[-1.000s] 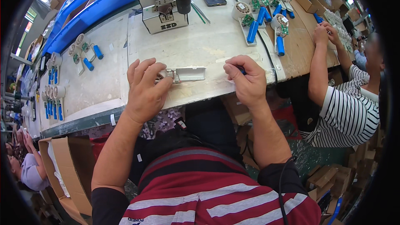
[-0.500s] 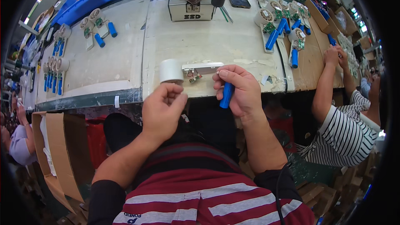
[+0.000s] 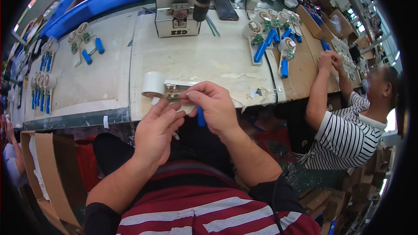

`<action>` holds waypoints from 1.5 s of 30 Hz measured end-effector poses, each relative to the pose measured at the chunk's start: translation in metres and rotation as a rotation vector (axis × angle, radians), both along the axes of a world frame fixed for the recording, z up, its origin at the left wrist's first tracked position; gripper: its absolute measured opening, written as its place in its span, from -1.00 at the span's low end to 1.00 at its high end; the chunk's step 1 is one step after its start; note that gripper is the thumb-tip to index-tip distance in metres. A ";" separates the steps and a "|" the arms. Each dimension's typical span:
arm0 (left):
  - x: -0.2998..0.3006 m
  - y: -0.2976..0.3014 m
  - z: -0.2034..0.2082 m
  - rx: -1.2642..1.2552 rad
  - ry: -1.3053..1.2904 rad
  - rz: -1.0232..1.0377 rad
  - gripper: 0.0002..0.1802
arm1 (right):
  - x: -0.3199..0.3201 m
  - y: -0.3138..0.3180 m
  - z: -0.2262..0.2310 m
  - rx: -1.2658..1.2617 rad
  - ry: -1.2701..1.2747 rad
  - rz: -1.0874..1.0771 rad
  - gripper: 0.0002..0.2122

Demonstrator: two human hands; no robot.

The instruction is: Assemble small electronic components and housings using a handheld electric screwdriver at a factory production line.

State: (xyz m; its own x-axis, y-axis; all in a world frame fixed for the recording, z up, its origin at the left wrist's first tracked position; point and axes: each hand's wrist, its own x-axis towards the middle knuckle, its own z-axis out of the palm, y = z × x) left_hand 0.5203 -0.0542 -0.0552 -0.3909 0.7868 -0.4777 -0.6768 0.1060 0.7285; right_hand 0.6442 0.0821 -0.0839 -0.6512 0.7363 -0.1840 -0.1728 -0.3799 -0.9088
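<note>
My right hand has its fingers curled round a blue cylindrical battery, whose lower end sticks out under the palm. The thumb and forefinger of that hand pinch together beside the fingertips of my left hand. My left fingers are drawn together; anything thin between them is too small to make out. A little white piece shows at my left fingertips. Just beyond my hands, a white round fan head and its white handle shell lie near the table's front edge. My fingers partly cover the handle and its small wired parts.
A metal machine stands at the back, near a dark phone. Fan assemblies with blue batteries lie at right, others at left. A blue bin is far left. A co-worker in a striped shirt sits at right.
My right hand has moved left with the battery, and its fingertips now meet my left hand's. My left hand's fingers have straightened toward it. The whole view has shifted.
</note>
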 end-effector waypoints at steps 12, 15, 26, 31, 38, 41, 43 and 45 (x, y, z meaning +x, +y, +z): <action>-0.013 0.036 0.005 -0.047 -0.099 0.116 -0.66 | -0.014 0.000 0.005 -0.044 0.007 0.011 -0.91; -0.017 0.046 -0.004 -0.180 0.002 0.160 -0.71 | -0.014 -0.002 0.004 -0.015 0.017 0.042 -0.91; -0.023 0.049 -0.009 -0.272 0.120 0.137 -0.79 | -0.013 -0.004 0.009 -0.024 -0.097 -0.038 -0.86; -0.024 0.047 -0.005 -0.289 0.175 0.100 -0.86 | -0.017 -0.003 0.012 -0.046 -0.107 -0.043 -0.86; -0.022 0.056 0.009 -0.265 0.159 0.140 -0.74 | -0.022 -0.002 0.006 -0.132 -0.010 -0.044 -0.85; -0.019 0.061 0.009 -0.117 0.096 0.202 -0.73 | -0.026 -0.007 0.010 -0.115 0.007 -0.093 -0.84; -0.022 0.060 0.001 -0.089 0.065 0.224 -0.74 | -0.027 -0.006 0.010 -0.105 0.024 -0.067 -0.84; -0.026 0.058 -0.008 -0.061 0.032 0.246 -0.75 | -0.028 -0.005 0.009 -0.094 0.039 -0.039 -0.84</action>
State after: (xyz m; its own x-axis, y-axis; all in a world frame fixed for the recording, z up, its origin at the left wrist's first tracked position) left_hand 0.4945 0.0041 -0.0629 -0.5828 0.6360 -0.5059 -0.6642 -0.0142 0.7474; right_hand 0.6165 0.0775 -0.0746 -0.6305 0.7418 -0.2283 -0.2239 -0.4554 -0.8617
